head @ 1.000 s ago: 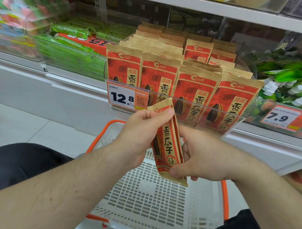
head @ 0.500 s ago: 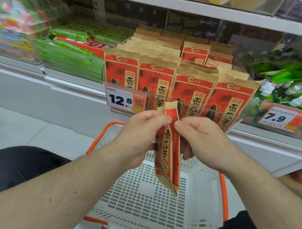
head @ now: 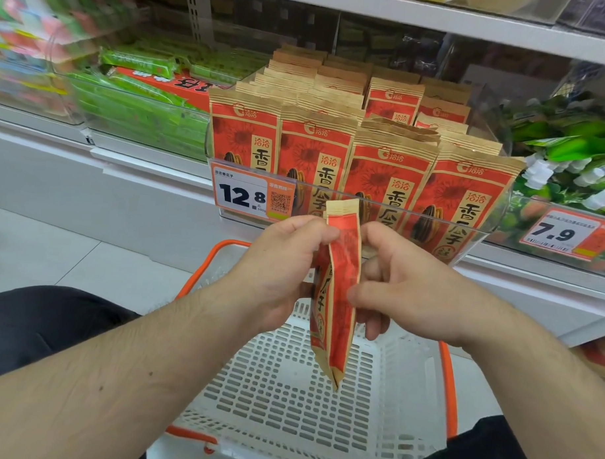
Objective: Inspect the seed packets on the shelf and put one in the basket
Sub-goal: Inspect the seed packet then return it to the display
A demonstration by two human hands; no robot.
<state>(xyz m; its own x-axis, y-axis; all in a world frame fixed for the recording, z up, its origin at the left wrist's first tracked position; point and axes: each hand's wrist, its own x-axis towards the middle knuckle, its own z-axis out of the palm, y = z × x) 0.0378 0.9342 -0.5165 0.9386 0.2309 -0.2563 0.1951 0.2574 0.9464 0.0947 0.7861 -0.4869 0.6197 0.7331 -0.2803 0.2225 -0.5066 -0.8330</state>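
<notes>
Change: since half a second ago the held packet has turned further edge-on to the camera, so less of its printed face shows, and the right hand has slid from the top edge down to the packet's middle.
Held packet: one red and tan seed packet (head: 340, 292) hangs upright, edge toward the camera, between both hands, above the basket and in front of the shelf bin.
Left hand: the left hand (head: 282, 273) grips the packet from its left side, thumb tip near the top edge, fingers curled behind it.
Right hand: the right hand (head: 405, 288) pinches the packet's right edge around mid-height, thumb in front, fingers curled behind.
Basket: a white slotted basket (head: 288, 393) with orange handles sits low between the person's knees, directly under the packet; the packet's lower tip hangs above its floor without touching.
Shelf stock: rows of matching seed packets (head: 388, 177) stand upright in a clear plastic bin (head: 496, 146) on the shelf (head: 152, 162).
Price tags: a tag reading 12.8 (head: 247, 194) is fixed to the bin's front; another reading 7.9 (head: 565, 235) sits further right.
Neighbours: green packages (head: 137, 100) fill the bin to the left; green wrapped goods (head: 572, 135) lie to the right.
</notes>
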